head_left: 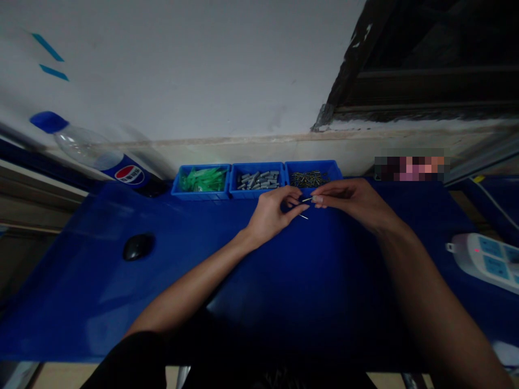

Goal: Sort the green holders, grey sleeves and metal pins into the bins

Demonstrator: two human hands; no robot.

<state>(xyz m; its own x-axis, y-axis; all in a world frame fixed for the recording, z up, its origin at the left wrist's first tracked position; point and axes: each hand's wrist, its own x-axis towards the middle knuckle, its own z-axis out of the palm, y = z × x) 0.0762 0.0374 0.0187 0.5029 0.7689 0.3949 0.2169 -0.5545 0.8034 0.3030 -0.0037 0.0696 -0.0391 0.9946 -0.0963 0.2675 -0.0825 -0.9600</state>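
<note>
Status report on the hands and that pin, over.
Right hand pinches thin metal pin; left hand meets its free end. Second pin just under left hand. Blue bins close behind, nothing between.

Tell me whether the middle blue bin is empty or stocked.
Stocked: the middle bin holds a loose heap of small grey pieces spread over most of its floor. How deep the heap goes, cannot tell.

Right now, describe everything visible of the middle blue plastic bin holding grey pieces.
The middle blue plastic bin is a shallow open rectangular tray, upright on the blue table top by the wall. Small grey cylindrical pieces lie jumbled inside. It stands close between a blue bin of green pieces and a blue bin of thin dark pins. The left hand overlaps its front right corner; contact cannot be told.
</note>
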